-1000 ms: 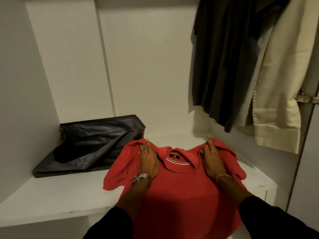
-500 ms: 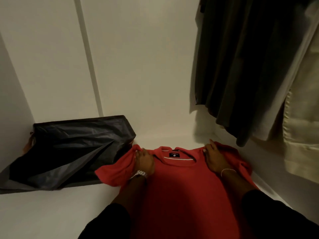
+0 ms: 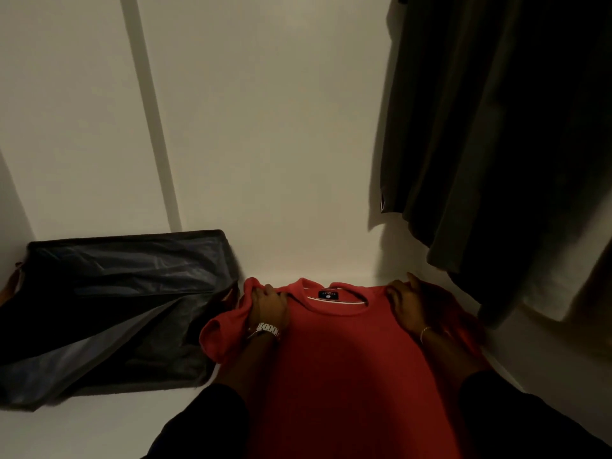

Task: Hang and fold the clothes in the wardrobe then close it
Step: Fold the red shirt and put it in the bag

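A red T-shirt (image 3: 341, 352) lies spread front-up on the white wardrobe shelf (image 3: 99, 429), its collar and dark label toward the back wall. My left hand (image 3: 269, 306), with a wristwatch, presses on the shirt's left shoulder, fingers curled into the bunched fabric. My right hand (image 3: 409, 304), with a thin bracelet, lies flat on the right shoulder with fingers spread. The left sleeve is rumpled beside my wrist; the right sleeve is partly hidden under my arm.
A dark flat fabric bag (image 3: 112, 313) lies on the shelf at the left, touching the shirt's sleeve. Dark garments (image 3: 496, 144) hang at the right, reaching down close to my right hand. The white back wall (image 3: 265, 127) stands just behind the shirt.
The camera has moved closer and lower into the wardrobe. Both hands stayed on the shirt's shoulders and pushed it a little further back; the collar now lies flatter.
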